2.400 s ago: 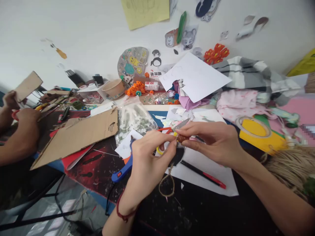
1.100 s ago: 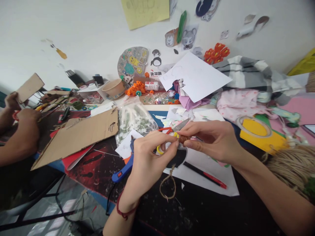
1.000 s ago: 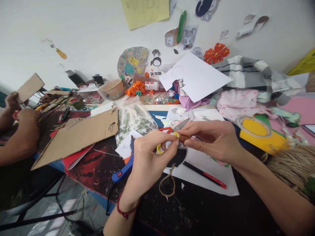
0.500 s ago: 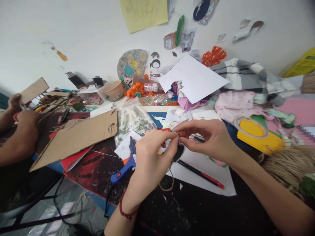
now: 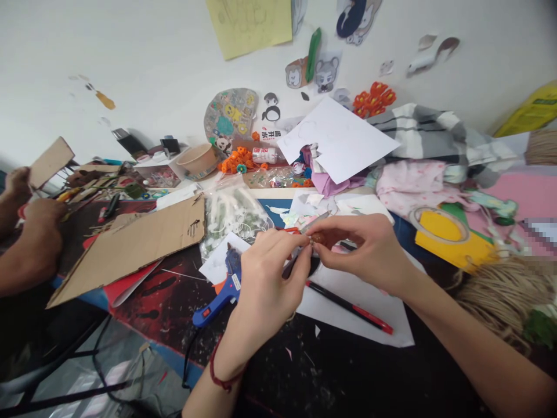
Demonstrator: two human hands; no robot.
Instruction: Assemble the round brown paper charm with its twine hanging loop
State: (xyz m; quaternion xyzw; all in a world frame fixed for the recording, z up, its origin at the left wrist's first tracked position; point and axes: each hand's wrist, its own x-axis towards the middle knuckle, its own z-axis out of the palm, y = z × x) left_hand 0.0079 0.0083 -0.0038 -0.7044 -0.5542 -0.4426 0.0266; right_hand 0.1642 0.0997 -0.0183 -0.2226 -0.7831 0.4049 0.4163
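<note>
A small round brown piece (image 5: 318, 238) is pinched between the thumb and fingers of my right hand (image 5: 363, 247). My left hand (image 5: 272, 267) meets it fingertip to fingertip, its thumb and forefinger pressed together on something too small to make out. Below the hands lies a white paper sheet (image 5: 383, 313) with a black and red pen (image 5: 350, 306) on it. A dark round shape (image 5: 314, 264) shows just under my fingertips. The blue glue gun (image 5: 217, 302) rests beside my left hand.
Cardboard (image 5: 134, 247) and a plastic bag of white and green pieces (image 5: 235, 212) lie to the left. Twine (image 5: 500, 296), a tape roll (image 5: 415, 223) and cloth (image 5: 404, 186) are at the right. Another person's hands (image 5: 41, 217) hold cardboard at far left.
The view has shifted slightly. My hands stay together at the small brown piece; the twine loop that hung below them is now mostly hidden behind my left hand.
</note>
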